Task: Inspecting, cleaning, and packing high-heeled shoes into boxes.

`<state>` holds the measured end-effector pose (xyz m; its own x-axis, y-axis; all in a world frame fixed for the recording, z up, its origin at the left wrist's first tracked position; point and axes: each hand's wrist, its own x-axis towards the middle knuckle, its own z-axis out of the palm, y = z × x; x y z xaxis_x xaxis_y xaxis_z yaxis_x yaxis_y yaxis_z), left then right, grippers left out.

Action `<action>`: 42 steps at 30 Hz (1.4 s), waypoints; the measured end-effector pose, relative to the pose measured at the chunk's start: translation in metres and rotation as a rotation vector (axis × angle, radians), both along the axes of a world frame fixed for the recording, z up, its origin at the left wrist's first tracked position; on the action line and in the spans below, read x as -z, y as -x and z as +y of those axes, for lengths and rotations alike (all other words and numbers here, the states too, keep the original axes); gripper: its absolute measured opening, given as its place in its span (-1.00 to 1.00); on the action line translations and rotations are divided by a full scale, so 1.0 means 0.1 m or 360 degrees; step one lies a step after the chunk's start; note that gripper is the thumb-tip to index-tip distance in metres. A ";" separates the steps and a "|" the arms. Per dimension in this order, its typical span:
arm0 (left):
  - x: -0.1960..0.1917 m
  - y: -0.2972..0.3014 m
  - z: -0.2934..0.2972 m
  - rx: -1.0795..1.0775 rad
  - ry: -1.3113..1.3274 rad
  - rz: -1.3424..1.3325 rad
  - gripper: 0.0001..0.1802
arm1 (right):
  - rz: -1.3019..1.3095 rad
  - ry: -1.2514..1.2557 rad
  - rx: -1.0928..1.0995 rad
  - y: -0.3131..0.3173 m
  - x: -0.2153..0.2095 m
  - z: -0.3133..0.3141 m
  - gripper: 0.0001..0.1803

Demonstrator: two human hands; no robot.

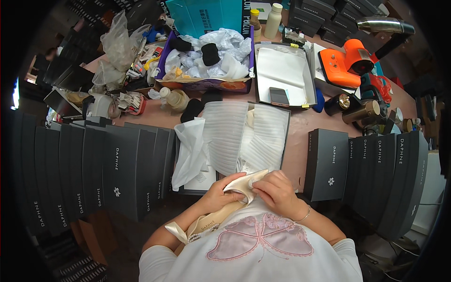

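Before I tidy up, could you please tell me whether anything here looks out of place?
White tissue paper spills over the left edge of the open grey shoe box. Both hands hold a cream satin shoe; nothing looks damaged.

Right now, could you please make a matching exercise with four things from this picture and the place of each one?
Things:
1. cream satin shoe
2. orange plastic tool
3. small dark phone
4. purple cardboard box

Places:
A. inside the open white-lined box
B. in both hands, left hand and right hand
C. far right of the table
D. far middle, full of white tissue paper

Pairs: 1-B, 2-C, 3-A, 4-D
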<state>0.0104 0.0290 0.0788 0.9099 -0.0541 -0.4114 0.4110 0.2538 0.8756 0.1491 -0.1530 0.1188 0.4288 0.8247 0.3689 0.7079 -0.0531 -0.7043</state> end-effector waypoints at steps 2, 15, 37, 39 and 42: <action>0.01 0.02 -0.01 0.0016 -0.0014 0.0007 -0.30 | -0.0085 0.0120 -0.0076 0.10 0.06 0.06 -0.73; 0.01 0.00 0.02 0.0129 -0.0066 0.0048 -0.30 | -0.0142 0.0188 -0.0090 0.17 0.18 0.04 -0.79; -0.02 -0.06 0.04 0.0266 -0.0156 0.0060 -0.30 | -0.0079 0.0321 -0.0215 0.14 0.08 -0.07 -0.85; -0.06 -0.10 0.04 0.0320 -0.0218 0.0025 -0.31 | -0.0098 0.0280 -0.0181 0.11 0.10 0.06 -0.85; -0.09 -0.09 0.03 0.0461 -0.0408 -0.0047 -0.31 | -0.0150 0.0353 -0.0260 0.11 0.09 -0.04 -0.85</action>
